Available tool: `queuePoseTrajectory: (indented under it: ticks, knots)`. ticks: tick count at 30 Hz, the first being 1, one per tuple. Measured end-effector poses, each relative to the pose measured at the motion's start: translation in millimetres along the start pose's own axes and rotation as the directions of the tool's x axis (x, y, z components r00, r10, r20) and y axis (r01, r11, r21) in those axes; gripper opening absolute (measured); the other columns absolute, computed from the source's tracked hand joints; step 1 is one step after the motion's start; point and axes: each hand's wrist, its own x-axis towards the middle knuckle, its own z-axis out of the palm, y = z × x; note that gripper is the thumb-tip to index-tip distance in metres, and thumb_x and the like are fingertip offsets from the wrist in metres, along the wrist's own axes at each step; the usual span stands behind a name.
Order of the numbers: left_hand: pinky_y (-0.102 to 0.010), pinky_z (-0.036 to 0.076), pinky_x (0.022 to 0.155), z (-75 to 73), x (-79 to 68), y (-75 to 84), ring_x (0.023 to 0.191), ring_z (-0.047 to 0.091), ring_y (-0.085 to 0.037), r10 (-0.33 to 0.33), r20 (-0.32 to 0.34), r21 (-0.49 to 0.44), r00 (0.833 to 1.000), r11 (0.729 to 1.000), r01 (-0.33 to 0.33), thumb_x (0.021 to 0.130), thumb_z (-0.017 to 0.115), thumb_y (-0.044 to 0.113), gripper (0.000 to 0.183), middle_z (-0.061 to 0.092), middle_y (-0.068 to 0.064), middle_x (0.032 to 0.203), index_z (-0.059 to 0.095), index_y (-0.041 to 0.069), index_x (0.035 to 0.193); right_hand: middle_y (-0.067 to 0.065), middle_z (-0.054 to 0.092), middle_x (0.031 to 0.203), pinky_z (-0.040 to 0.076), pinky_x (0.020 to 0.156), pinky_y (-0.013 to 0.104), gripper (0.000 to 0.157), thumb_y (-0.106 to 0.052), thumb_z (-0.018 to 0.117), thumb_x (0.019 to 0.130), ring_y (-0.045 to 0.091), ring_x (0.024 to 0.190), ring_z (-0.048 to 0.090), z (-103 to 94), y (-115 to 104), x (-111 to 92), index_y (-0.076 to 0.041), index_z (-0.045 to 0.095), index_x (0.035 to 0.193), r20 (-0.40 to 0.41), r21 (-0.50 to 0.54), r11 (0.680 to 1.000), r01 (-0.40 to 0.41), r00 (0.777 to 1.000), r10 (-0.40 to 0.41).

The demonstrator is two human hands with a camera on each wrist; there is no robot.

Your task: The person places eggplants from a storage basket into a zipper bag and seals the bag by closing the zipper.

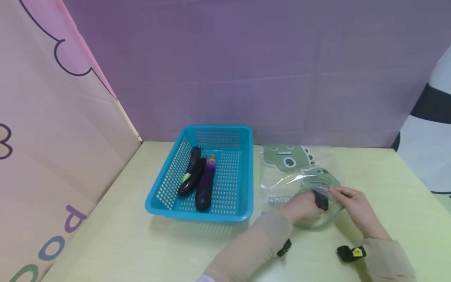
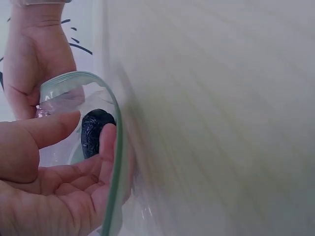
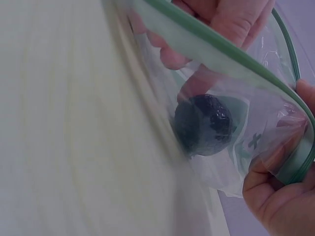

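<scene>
Purple sheet is hanging behind a pale table on my feed. I'm seeing a dark eggplant lying inside a clear zip bag, one end facing the opening. The left grip is reaching in, fingers relaxed and just touching the eggplant, not wrapping it as far as I'm seeing. The right grip is pinching the bag's edge. Three more eggplants are sitting in a blue basket off left.
</scene>
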Motion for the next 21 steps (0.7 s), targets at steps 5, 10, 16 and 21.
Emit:
queuePoseTrajectory:
  ticks: [5,10,16,21]
  knots:
    - [-0.014,0.044,0.091,-0.3,-2.5,-1.2,0.103,0.060,-0.004,0.025,0.002,0.067,1.000,0.997,-0.025,0.084,0.066,0.034,0.039,0.066,0.007,0.113,0.059,0.022,0.120,-0.037,0.052,0.084,0.036,0.071,0.011,0.032,-0.034,0.053,0.094,-0.017,0.083,0.044,-0.3,0.6,1.0,-0.008,0.069,0.103,-0.003,0.016,1.000,0.010,1.000,-0.010]
    - [-0.014,0.045,0.089,-2.6,-6.7,-1.1,0.100,0.061,-0.004,0.058,0.005,0.091,0.998,0.994,-0.058,0.085,0.063,0.038,0.038,0.067,0.008,0.111,0.060,0.023,0.119,-0.036,0.052,0.084,0.037,0.072,0.011,0.032,-0.033,0.052,0.094,-0.016,0.083,0.045,-2.0,0.0,0.1,-0.007,0.068,0.103,0.001,0.011,1.000,0.013,1.000,-0.013]
    - [-0.013,0.047,0.079,-7.7,-13.5,3.3,0.089,0.063,-0.002,0.035,0.042,0.123,0.998,0.992,-0.040,0.086,0.060,0.043,0.031,0.070,0.009,0.101,0.067,0.020,0.107,-0.036,0.052,0.085,0.037,0.072,0.012,0.036,-0.035,0.051,0.095,-0.016,0.084,0.044,-1.4,-0.8,-0.6,-0.004,0.067,0.105,0.009,0.010,1.000,0.004,1.000,-0.005]
    - [-0.010,0.044,0.064,-13.9,-20.8,2.5,0.070,0.058,0.001,0.081,0.031,0.071,0.996,0.994,-0.083,0.089,0.058,0.039,0.025,0.070,0.009,0.089,0.070,0.018,0.099,-0.035,0.053,0.084,0.038,0.071,0.012,0.033,-0.034,0.051,0.095,-0.014,0.083,0.045,-1.0,-1.8,-1.4,-0.007,0.068,0.102,0.006,0.025,1.000,0.010,1.000,-0.010]
